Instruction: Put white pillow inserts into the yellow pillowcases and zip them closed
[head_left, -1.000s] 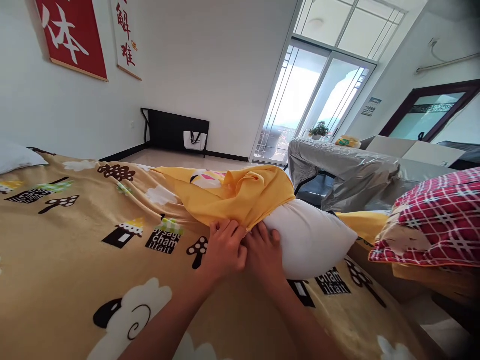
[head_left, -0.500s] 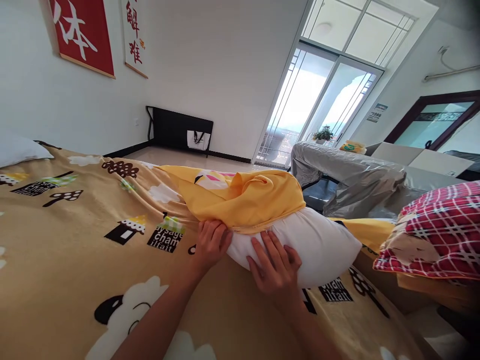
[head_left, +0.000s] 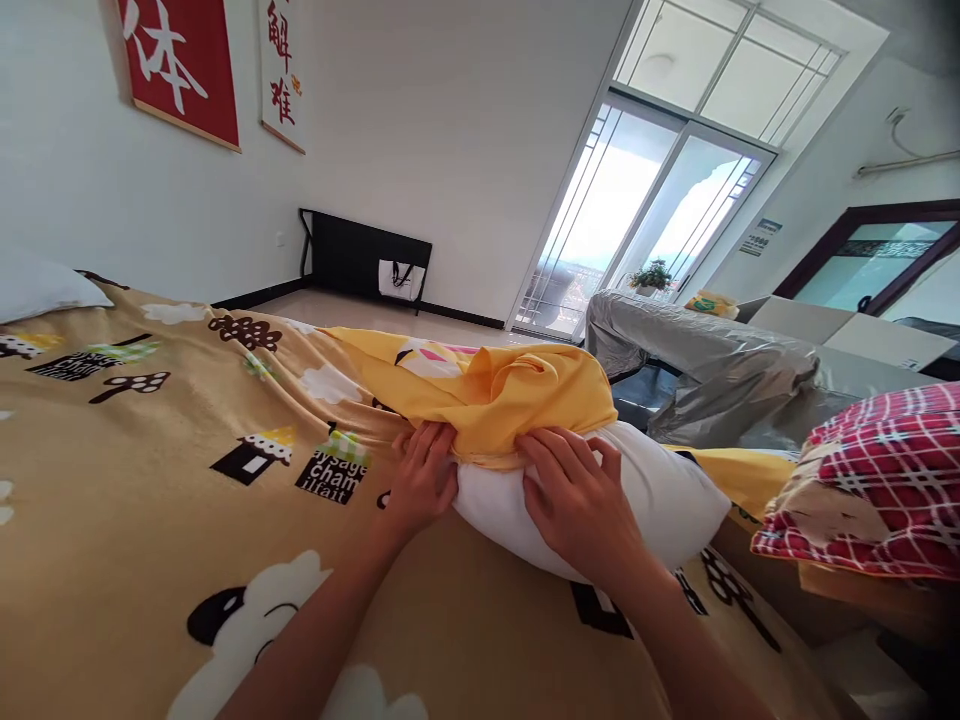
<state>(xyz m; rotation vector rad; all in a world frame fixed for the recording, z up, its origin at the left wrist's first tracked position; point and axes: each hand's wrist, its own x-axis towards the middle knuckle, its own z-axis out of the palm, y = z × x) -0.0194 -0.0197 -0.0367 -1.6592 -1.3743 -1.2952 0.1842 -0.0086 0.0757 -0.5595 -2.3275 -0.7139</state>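
A white pillow (head_left: 660, 500) lies on the bed, its far part inside a bunched yellow pillowcase (head_left: 495, 395). My left hand (head_left: 425, 478) is closed on the left side of the pillowcase's open edge. Fingers bent over the same edge, my right hand (head_left: 574, 485) grips the yellow cloth farther right, above the bare white part of the pillow. The near part of the pillow sticks out of the case toward me. Beneath everything spreads a tan blanket (head_left: 150, 540) with printed sheep, houses and trees.
A red plaid cushion (head_left: 877, 490) is at the right. Behind it stands a sofa in grey plastic wrap (head_left: 697, 340). Another white pillow (head_left: 45, 285) rests at the far left. A black folded frame (head_left: 352, 255) with a white bag (head_left: 400, 280) leans by the wall.
My right hand has moved up from the white pillow onto the pillowcase's edge and taken hold of it. The left hand stays at its side of the edge. The view has shifted slightly.
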